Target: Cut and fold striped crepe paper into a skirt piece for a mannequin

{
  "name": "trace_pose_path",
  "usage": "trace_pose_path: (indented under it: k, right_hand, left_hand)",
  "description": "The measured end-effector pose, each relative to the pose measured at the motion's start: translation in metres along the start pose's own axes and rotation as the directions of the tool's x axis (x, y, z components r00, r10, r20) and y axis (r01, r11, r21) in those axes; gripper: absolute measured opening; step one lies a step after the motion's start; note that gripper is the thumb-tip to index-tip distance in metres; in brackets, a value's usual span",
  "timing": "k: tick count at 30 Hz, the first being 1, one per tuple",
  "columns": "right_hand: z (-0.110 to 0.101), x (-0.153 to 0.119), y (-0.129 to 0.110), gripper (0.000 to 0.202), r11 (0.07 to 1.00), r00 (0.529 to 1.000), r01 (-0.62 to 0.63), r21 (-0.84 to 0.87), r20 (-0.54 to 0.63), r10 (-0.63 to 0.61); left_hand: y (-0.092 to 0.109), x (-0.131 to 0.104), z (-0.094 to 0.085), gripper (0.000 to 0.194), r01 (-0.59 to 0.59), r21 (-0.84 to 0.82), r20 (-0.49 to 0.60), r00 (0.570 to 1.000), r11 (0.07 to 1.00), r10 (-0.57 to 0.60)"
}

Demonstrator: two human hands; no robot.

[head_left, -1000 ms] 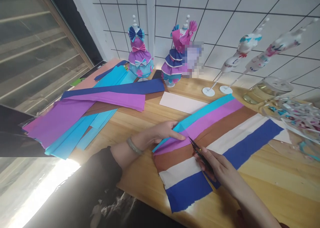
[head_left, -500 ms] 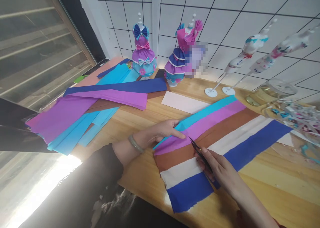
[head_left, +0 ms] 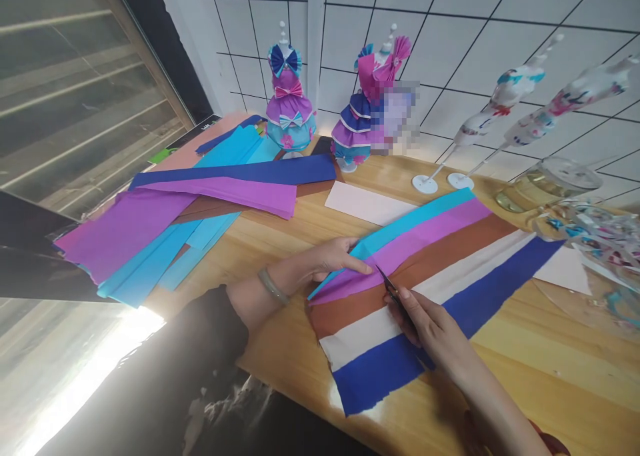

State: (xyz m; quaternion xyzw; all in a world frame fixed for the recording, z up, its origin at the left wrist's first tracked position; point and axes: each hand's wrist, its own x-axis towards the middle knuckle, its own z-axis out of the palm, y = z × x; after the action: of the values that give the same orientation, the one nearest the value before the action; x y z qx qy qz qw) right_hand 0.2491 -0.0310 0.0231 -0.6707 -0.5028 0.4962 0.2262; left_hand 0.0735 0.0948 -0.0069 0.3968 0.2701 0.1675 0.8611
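A striped sheet [head_left: 445, 249] of turquoise, purple, brown, white and blue bands lies slantwise across the wooden table. My left hand [head_left: 343, 259] grips its turquoise edge, thumb on top and fingers under it. Dark pointed scissors [head_left: 395, 295] are held in my right hand [head_left: 417, 316]. Their tips lie over the purple band, just right of my left thumb. The scissor handles are mostly hidden by my fingers. My right hand rests over the white and blue bands.
Coloured strips [head_left: 210, 189] are piled at the left. Dressed miniature forms [head_left: 290, 109] and white bare ones [head_left: 520, 86] stand at the back. A glass container [head_left: 540, 183] and plastic-wrapped trinkets [head_left: 605, 236] are at the right, a pale strip [head_left: 367, 204] behind the sheet.
My right hand and the scissors have shifted slightly up and left. The far right end of the blue band has drawn inward, showing more of a white piece beside it.
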Motion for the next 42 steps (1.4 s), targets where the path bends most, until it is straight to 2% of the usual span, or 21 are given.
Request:
trace_pose_path:
  k: [4,7,11,16,33,42]
  right_hand:
    - [0.003,0.003,0.006,0.052,0.987,0.996,-0.075,0.145,-0.043,0.082]
    - [0.004,0.003,0.011,0.054,0.983,0.991,-0.105,0.151,-0.061,0.115]
    - [0.004,0.005,0.017,0.054,0.981,0.994,-0.081,0.179,-0.063,0.094]
    - [0.004,0.007,0.023,0.056,0.989,0.996,-0.048,0.137,-0.070,0.058]
    - [0.010,0.004,0.016,0.054,0.984,0.992,-0.066,0.168,-0.097,0.083]
    - [0.013,0.002,0.016,0.050,0.991,0.990,-0.047,0.122,-0.124,0.062]
  left_hand:
    - [0.000,0.000,0.000,0.058,-0.005,0.016,-0.002,1.000,1.000,0.005]
    - [0.001,0.000,-0.001,0.058,-0.002,0.015,0.010,1.000,1.000,0.002]
    - [0.001,-0.001,-0.002,0.058,0.002,0.018,0.010,1.000,1.000,-0.002]
    - [0.000,0.000,-0.004,0.059,-0.002,0.027,0.006,1.000,1.000,0.001]
    - [0.002,-0.001,-0.001,0.052,-0.025,0.069,-0.013,1.000,0.997,0.026]
    - [0.001,-0.002,0.000,0.056,0.002,0.027,-0.012,1.000,1.000,-0.002]
